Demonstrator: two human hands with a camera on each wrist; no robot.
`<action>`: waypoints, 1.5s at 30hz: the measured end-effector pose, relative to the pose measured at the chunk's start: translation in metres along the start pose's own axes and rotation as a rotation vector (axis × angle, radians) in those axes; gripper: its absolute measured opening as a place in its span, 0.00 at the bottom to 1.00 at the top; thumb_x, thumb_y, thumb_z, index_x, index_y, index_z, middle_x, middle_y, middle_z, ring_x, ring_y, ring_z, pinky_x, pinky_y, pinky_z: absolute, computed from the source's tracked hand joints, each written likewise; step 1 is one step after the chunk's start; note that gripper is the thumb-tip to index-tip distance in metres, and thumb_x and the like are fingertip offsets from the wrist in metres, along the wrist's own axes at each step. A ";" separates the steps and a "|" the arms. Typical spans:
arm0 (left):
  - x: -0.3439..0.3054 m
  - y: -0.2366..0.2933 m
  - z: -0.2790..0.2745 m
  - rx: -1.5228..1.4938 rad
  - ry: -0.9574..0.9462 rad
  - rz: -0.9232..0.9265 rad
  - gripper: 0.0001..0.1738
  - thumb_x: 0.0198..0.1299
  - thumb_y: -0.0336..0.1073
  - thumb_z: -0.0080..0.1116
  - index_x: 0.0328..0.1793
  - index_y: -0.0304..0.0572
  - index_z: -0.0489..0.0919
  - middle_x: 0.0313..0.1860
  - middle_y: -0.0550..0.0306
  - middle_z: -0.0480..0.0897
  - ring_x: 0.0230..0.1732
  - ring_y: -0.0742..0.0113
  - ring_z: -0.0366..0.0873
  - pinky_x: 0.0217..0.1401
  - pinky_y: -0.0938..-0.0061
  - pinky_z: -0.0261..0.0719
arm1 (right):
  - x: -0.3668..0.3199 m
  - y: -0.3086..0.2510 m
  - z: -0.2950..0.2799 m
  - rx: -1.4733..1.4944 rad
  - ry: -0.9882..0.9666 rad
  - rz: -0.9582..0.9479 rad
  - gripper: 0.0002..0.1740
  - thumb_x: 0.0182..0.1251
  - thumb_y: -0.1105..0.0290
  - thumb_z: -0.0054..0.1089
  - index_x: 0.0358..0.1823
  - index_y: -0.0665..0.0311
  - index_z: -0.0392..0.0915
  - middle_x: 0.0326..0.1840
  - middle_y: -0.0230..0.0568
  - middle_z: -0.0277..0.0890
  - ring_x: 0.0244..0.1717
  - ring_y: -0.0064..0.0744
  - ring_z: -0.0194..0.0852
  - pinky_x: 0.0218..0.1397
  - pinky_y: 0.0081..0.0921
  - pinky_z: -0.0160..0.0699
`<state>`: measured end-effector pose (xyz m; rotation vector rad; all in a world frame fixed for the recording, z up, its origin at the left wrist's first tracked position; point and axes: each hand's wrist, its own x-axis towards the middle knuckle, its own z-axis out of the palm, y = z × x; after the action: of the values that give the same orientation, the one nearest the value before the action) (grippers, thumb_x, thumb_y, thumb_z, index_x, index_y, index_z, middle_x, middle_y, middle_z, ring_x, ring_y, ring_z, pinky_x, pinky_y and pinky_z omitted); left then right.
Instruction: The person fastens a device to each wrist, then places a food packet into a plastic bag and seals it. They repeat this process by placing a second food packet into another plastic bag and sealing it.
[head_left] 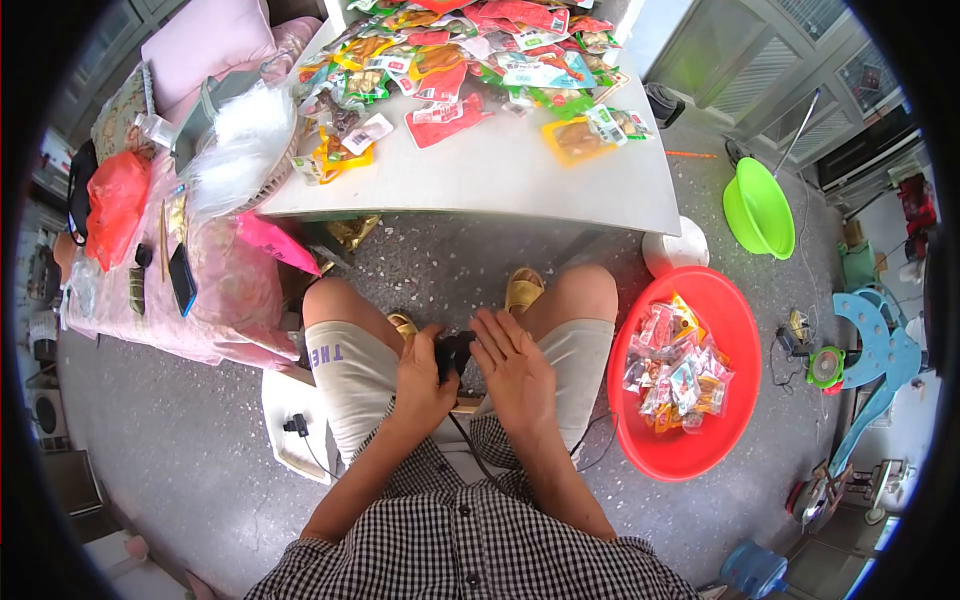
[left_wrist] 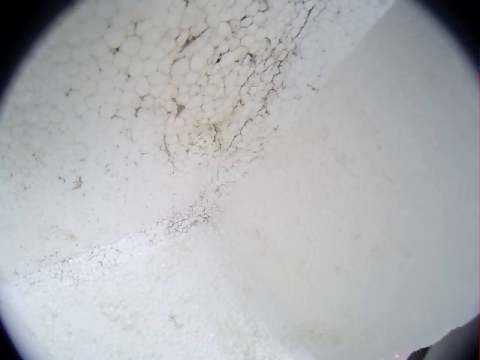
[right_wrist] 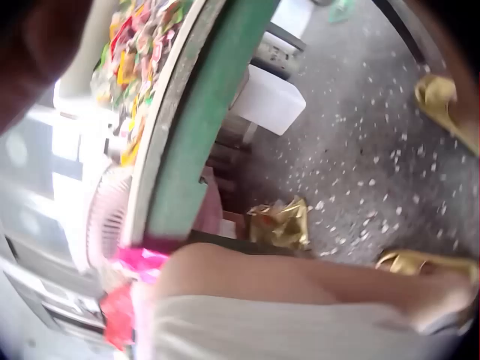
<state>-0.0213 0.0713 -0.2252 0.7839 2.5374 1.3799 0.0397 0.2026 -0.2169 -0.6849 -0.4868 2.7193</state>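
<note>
In the head view my left hand (head_left: 422, 380) grips a small black device (head_left: 455, 353) above the lap, with a dark cable hanging below it. Its thumb and fingers curl round the device's left side. Close by on the right, my right hand (head_left: 517, 375) is raised with straight fingers, the fingertips right at the device. A pale surface of white foam (left_wrist: 337, 195) fills the left wrist view, and no hand shows there. Blurred skin darkens the upper left of the right wrist view, beside the knee (right_wrist: 217, 277) and green-edged table (right_wrist: 184, 150).
Colourful sealed food packets (head_left: 440, 60) heap on the white table (head_left: 480, 185). A red basin (head_left: 735, 400) with more packets stands at right, a green basin (head_left: 745, 215) beyond. A white foam box (head_left: 280, 390) and a basket (head_left: 275, 180) of clear bags are at left.
</note>
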 end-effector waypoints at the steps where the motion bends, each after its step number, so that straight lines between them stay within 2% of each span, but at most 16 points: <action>1: 0.002 -0.001 0.000 -0.031 0.025 -0.031 0.32 0.43 0.19 0.55 0.59 0.33 0.63 0.45 0.36 0.73 0.47 0.40 0.73 0.49 0.58 0.72 | -0.005 0.000 0.004 -0.048 0.027 -0.066 0.24 0.74 0.61 0.36 0.63 0.72 0.59 0.63 0.51 0.62 0.62 0.42 0.63 0.67 0.40 0.59; 5: 0.009 -0.003 -0.005 0.059 0.047 0.084 0.32 0.45 0.20 0.55 0.61 0.32 0.62 0.44 0.38 0.73 0.47 0.41 0.74 0.49 0.59 0.72 | -0.025 0.009 0.002 -0.489 -0.053 -0.097 0.25 0.75 0.57 0.34 0.56 0.73 0.68 0.51 0.52 0.72 0.51 0.39 0.71 0.59 0.34 0.69; 8: 0.010 0.006 -0.005 0.106 -0.006 0.103 0.32 0.46 0.22 0.55 0.61 0.31 0.61 0.44 0.38 0.73 0.47 0.40 0.72 0.50 0.58 0.70 | -0.031 0.018 0.011 -1.178 -0.182 -0.218 0.29 0.75 0.52 0.32 0.52 0.73 0.71 0.43 0.51 0.76 0.44 0.36 0.76 0.49 0.30 0.74; 11: 0.012 0.009 -0.004 0.146 -0.052 0.192 0.33 0.45 0.23 0.56 0.62 0.31 0.60 0.45 0.39 0.73 0.48 0.40 0.70 0.52 0.57 0.69 | -0.020 0.031 0.006 -1.292 -0.194 -0.156 0.36 0.73 0.44 0.27 0.49 0.73 0.74 0.30 0.44 0.74 0.32 0.28 0.73 0.34 0.23 0.71; 14: 0.016 0.006 -0.005 0.170 -0.086 0.177 0.34 0.45 0.24 0.57 0.62 0.30 0.60 0.46 0.38 0.73 0.49 0.39 0.69 0.54 0.56 0.67 | 0.002 0.023 0.005 -0.934 -0.170 0.270 0.39 0.71 0.38 0.28 0.49 0.71 0.73 0.20 0.35 0.68 0.22 0.23 0.66 0.24 0.19 0.64; 17: 0.018 0.010 -0.013 0.110 -0.083 0.154 0.35 0.44 0.25 0.57 0.62 0.29 0.59 0.47 0.39 0.74 0.50 0.40 0.69 0.54 0.56 0.66 | 0.025 0.022 -0.004 -0.744 -0.064 0.427 0.41 0.68 0.34 0.31 0.52 0.69 0.71 0.15 0.29 0.64 0.18 0.19 0.61 0.19 0.16 0.56; 20: 0.019 0.004 -0.016 0.108 -0.055 0.146 0.35 0.44 0.22 0.56 0.62 0.32 0.59 0.44 0.42 0.75 0.48 0.43 0.72 0.52 0.58 0.67 | 0.020 0.017 0.001 -0.589 -0.066 0.332 0.44 0.65 0.32 0.34 0.55 0.71 0.68 0.18 0.29 0.65 0.19 0.17 0.61 0.20 0.15 0.60; 23: 0.012 -0.004 -0.016 0.129 -0.094 0.109 0.35 0.45 0.20 0.55 0.63 0.33 0.58 0.45 0.41 0.75 0.48 0.45 0.73 0.52 0.60 0.69 | 0.026 0.022 -0.005 -0.504 0.015 0.183 0.44 0.66 0.33 0.32 0.59 0.73 0.65 0.30 0.37 0.73 0.28 0.22 0.71 0.30 0.16 0.72; 26: 0.005 -0.012 -0.010 0.008 -0.117 0.052 0.36 0.45 0.19 0.54 0.63 0.33 0.57 0.45 0.41 0.76 0.49 0.46 0.74 0.52 0.62 0.71 | 0.017 0.022 0.006 -0.473 -0.011 0.108 0.45 0.68 0.36 0.29 0.65 0.74 0.57 0.56 0.52 0.69 0.56 0.34 0.70 0.58 0.26 0.70; 29: 0.000 -0.010 -0.007 -0.028 -0.138 0.008 0.36 0.46 0.18 0.54 0.64 0.34 0.56 0.45 0.42 0.75 0.50 0.47 0.74 0.52 0.65 0.71 | 0.016 0.028 0.009 -0.230 -0.100 0.010 0.44 0.70 0.38 0.24 0.70 0.73 0.50 0.73 0.53 0.47 0.75 0.40 0.43 0.74 0.34 0.44; 32: 0.000 0.000 -0.001 -0.056 -0.103 0.103 0.36 0.45 0.19 0.55 0.64 0.34 0.56 0.43 0.45 0.76 0.49 0.49 0.74 0.53 0.67 0.70 | 0.029 0.027 0.018 -0.316 -0.221 -0.136 0.43 0.71 0.39 0.22 0.71 0.72 0.48 0.77 0.48 0.38 0.78 0.39 0.31 0.76 0.34 0.31; 35: 0.007 0.001 -0.004 -0.324 -0.137 0.007 0.35 0.45 0.20 0.55 0.62 0.34 0.58 0.40 0.50 0.76 0.47 0.54 0.73 0.52 0.68 0.70 | 0.032 0.030 0.017 -0.464 -0.324 -0.214 0.37 0.72 0.46 0.25 0.69 0.71 0.54 0.77 0.47 0.41 0.77 0.39 0.34 0.75 0.33 0.32; 38: 0.013 0.002 -0.019 -0.783 -0.249 -0.172 0.32 0.47 0.19 0.54 0.61 0.36 0.60 0.38 0.57 0.76 0.44 0.68 0.73 0.48 0.76 0.69 | 0.035 0.024 0.006 -0.620 -0.516 -0.318 0.30 0.66 0.61 0.39 0.67 0.70 0.60 0.76 0.47 0.44 0.77 0.39 0.39 0.74 0.32 0.41; 40: 0.016 0.002 -0.021 -0.973 -0.308 -0.251 0.30 0.49 0.18 0.53 0.61 0.37 0.61 0.38 0.61 0.75 0.42 0.76 0.71 0.46 0.80 0.68 | 0.028 0.020 0.007 -0.702 -0.468 -0.297 0.29 0.59 0.72 0.42 0.65 0.69 0.63 0.75 0.49 0.47 0.75 0.40 0.43 0.72 0.31 0.48; 44: 0.014 -0.002 -0.013 -1.052 -0.232 -0.286 0.27 0.51 0.17 0.50 0.59 0.38 0.62 0.37 0.61 0.75 0.37 0.78 0.70 0.40 0.84 0.66 | 0.037 0.031 -0.011 -0.921 -0.443 -0.460 0.31 0.55 0.85 0.43 0.65 0.67 0.64 0.73 0.52 0.51 0.73 0.41 0.49 0.68 0.27 0.57; 45: 0.012 -0.002 -0.010 -1.021 -0.209 -0.284 0.26 0.51 0.17 0.50 0.59 0.38 0.63 0.37 0.61 0.75 0.36 0.78 0.70 0.39 0.85 0.66 | 0.039 0.035 -0.013 -0.961 -0.411 -0.484 0.29 0.59 0.83 0.43 0.65 0.66 0.64 0.73 0.50 0.51 0.73 0.40 0.49 0.69 0.28 0.55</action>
<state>-0.0363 0.0693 -0.2193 0.3114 1.3805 2.0050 0.0065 0.1881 -0.2573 -0.1234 -1.8304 2.0379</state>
